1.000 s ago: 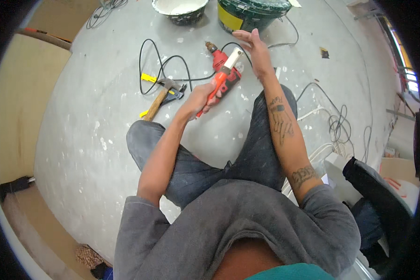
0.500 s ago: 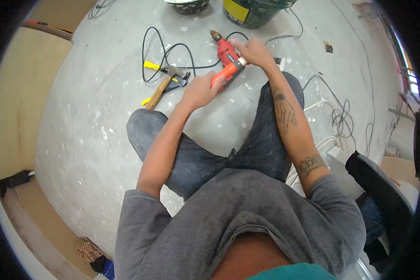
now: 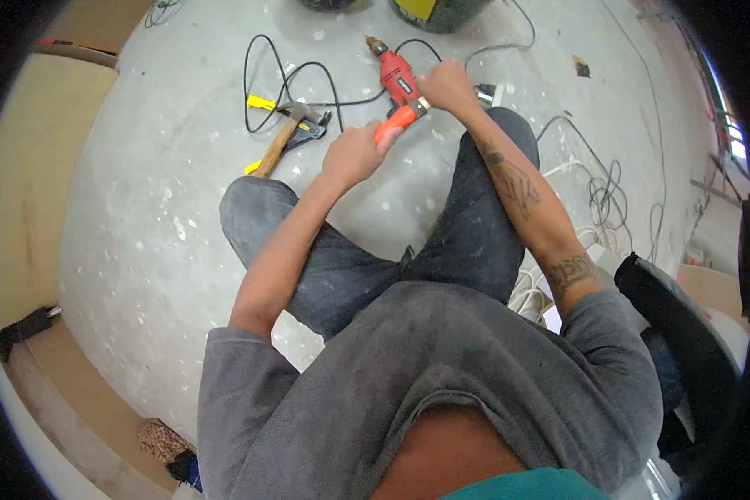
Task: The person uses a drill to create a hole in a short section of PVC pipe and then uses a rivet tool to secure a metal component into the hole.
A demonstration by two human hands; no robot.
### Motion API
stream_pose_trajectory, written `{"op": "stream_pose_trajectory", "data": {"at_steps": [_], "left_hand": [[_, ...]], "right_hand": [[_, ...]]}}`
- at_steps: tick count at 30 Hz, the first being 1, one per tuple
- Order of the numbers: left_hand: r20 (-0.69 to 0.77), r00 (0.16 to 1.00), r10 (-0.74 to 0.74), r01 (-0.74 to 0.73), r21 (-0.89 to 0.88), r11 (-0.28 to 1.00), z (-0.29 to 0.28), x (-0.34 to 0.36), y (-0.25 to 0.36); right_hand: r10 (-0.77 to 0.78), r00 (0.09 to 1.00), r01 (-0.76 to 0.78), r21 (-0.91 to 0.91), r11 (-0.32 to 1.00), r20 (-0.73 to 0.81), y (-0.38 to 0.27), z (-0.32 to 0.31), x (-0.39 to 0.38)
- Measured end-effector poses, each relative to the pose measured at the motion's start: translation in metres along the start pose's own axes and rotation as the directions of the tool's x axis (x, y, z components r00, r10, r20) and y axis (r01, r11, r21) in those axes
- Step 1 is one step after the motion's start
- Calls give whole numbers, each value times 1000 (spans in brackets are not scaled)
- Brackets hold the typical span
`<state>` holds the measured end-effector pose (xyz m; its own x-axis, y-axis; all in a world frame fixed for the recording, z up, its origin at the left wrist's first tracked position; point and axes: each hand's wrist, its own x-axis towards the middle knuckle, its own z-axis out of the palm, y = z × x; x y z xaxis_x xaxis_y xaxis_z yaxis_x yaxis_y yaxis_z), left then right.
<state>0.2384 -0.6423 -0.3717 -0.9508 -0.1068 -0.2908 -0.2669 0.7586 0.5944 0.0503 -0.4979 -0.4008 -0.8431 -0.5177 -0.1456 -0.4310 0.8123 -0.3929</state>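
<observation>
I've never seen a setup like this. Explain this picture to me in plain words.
There is no machine here: these are a person's own two bare hands. The view comes from the left of two wide fisheye cameras worn on the head, looking down, so straight edges bend near the rim.

The left hand grips a bright orange tool handle. The right hand is at the handle's pale far end; its fingers are mostly hidden, so its grip is unclear.

On the pale grey, white-spotted floor lie a red and black power drill with a looped black cord, and a claw hammer with a wooden handle. The bent knees wear dark grey trousers.
</observation>
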Motion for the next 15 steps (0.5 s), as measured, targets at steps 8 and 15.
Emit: {"op": "stream_pose_trajectory", "data": {"at_steps": [8, 15], "left_hand": [[-249, 930, -271, 254, -101, 962, -56, 5, -72], [-108, 973, -205, 198, -67, 978, -144, -30, -143]], "right_hand": [[598, 796, -295, 806, 514, -91, 12, 73, 24], [414, 607, -629, 729, -271, 678, 65, 219, 33]]}}
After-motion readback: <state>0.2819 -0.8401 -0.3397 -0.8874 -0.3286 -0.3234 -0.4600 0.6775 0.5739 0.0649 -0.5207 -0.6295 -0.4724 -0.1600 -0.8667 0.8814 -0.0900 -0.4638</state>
